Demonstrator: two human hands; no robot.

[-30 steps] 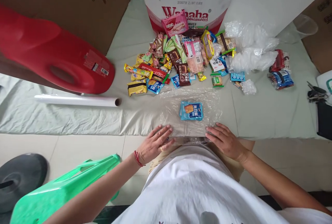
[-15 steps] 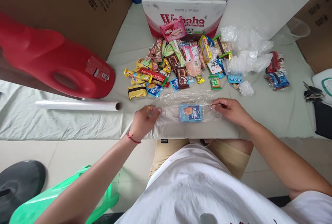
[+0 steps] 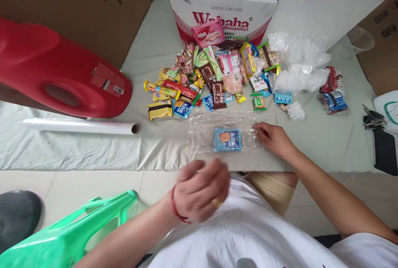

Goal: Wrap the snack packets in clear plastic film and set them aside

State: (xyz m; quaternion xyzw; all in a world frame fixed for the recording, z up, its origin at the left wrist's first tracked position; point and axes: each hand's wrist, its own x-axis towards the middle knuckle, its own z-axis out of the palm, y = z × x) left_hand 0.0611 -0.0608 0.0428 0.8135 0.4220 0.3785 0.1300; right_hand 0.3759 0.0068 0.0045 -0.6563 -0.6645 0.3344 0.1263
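A blue snack packet [image 3: 227,139] lies on a crinkled sheet of clear plastic wrap [image 3: 199,139] near the table's front edge. My right hand [image 3: 275,137] pinches the right edge of the wrap between thumb and fingers. My left hand [image 3: 202,189] is lifted off the wrap and hangs in front of the table edge, close to my shirt. Motion smears its half-curled fingers, and I cannot make out anything in them.
Behind the wrap is a heap of packaged snacks [image 3: 213,73], against a Wahaha carton [image 3: 224,7]. Crumpled clear plastic [image 3: 298,65] lies to the right. On the left are a white roll [image 3: 81,126] and a red jug [image 3: 93,81]. A green stool [image 3: 77,222] stands below.
My left hand has let go of the wrap's left edge and moved right and toward my body. My right hand stays at the right edge.
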